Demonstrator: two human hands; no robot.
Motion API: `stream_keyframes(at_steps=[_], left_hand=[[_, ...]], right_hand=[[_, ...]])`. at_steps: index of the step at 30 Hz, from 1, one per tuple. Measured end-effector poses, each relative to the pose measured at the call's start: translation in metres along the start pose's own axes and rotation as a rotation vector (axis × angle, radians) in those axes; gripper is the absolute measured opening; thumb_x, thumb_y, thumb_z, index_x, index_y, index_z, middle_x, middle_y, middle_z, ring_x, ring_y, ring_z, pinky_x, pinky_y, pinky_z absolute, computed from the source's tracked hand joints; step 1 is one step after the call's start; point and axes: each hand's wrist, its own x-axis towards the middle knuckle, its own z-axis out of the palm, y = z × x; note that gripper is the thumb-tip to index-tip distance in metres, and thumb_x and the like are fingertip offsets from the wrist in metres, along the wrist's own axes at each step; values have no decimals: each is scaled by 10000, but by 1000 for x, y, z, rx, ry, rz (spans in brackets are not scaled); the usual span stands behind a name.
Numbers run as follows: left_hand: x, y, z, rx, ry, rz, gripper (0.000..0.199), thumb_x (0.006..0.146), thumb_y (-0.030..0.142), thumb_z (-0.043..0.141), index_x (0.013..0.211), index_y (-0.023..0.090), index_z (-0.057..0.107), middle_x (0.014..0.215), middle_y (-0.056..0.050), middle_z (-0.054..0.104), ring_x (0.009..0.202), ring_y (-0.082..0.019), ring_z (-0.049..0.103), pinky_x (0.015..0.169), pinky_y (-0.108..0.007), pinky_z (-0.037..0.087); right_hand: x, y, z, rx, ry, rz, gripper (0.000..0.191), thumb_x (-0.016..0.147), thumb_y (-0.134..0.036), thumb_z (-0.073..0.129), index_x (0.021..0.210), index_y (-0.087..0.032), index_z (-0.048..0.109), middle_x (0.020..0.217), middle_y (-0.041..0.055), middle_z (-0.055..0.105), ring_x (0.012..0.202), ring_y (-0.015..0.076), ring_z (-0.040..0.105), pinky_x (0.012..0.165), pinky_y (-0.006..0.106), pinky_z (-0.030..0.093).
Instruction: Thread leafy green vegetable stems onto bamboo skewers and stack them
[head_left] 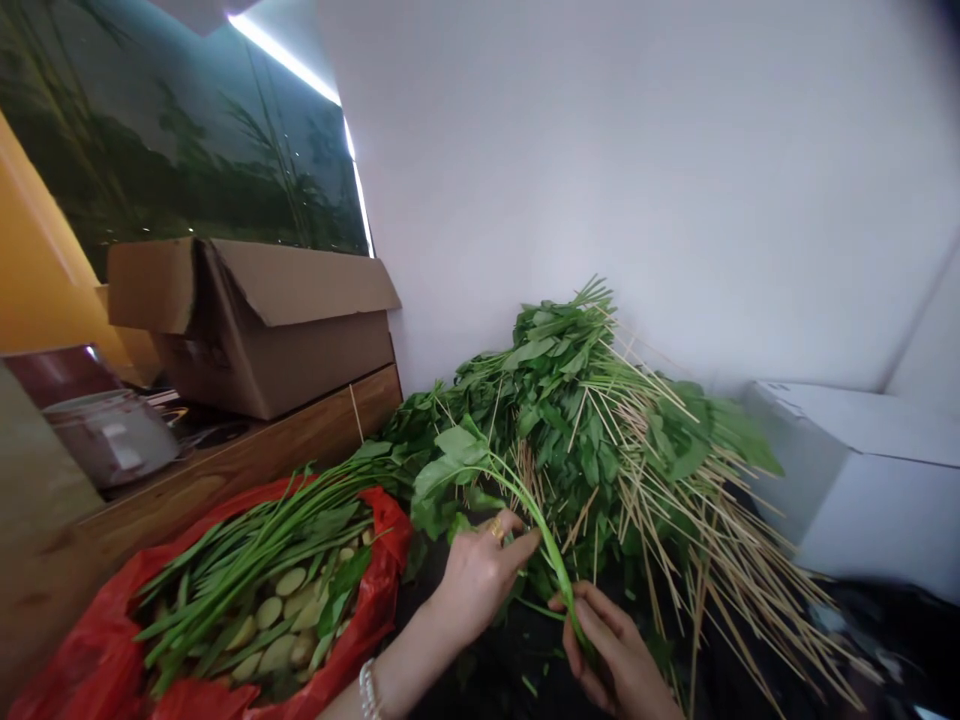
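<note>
Left hand (480, 570) and right hand (615, 650) clamped on one leafy stem (553, 545)

I saw the stem held just before a heap of greens (570, 400) bristling with skewers (720, 540), beside a red bag (382, 535) of vegetables.

And the light pours down from a bright white strip (289, 55) up top, flaring across the glossy dark panel (172, 130) and washing the white wall (660, 170) pale! Shadows stay soft, the wide lens bends the corners, and the bamboo skewers (757, 610) at lower right smear into blur!
</note>
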Motion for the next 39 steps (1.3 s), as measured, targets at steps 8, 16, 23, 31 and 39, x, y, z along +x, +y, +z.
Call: stream_keyframes(at_steps=[8, 16, 23, 31, 39], left_hand=[[6, 5, -2, 22, 8, 179, 245, 922, 179, 464, 1138, 198, 579, 866, -37, 600, 741, -151, 592, 602, -235, 457], [1, 11, 7, -62, 36, 145, 110, 872, 169, 511, 902, 183, 617, 761, -20, 590, 687, -151, 568, 586, -242, 415], [14, -17, -15, -1052, 433, -731, 186, 860, 255, 469, 719, 168, 551, 628, 33, 464, 534, -86, 425, 483, -184, 328], [5, -55, -47, -1835, 552, -940, 161, 809, 301, 636, 803, 184, 525, 801, 9, 557, 660, -88, 556, 565, -199, 466], [5, -42, -58, -1546, 325, -760, 284, 857, 457, 577, 880, 175, 598, 556, 93, 328, 381, -26, 218, 360, -148, 204]], right_hand=[[5, 11, -5, 263, -45, 43, 448, 769, -613, 629, 853, -184, 533, 453, -90, 502, 247, 5, 277, 283, 143, 157], [5, 11, -1, 320, -102, 42, 421, 776, -596, 637, 819, -189, 539, 411, -106, 448, 253, 1, 233, 285, 134, 174], [2, 5, -3, 393, -185, 3, 357, 819, -538, 618, 807, -188, 549, 423, -107, 429, 262, -1, 193, 287, 137, 178], [1, 8, -5, 347, -156, 12, 342, 847, -536, 584, 838, -195, 562, 449, -98, 438, 277, -1, 204, 304, 147, 167], [0, 6, -3, -102, -20, -24, 471, 826, -655, 511, 867, -188, 554, 478, -89, 449, 312, 17, 200, 319, 174, 110]])
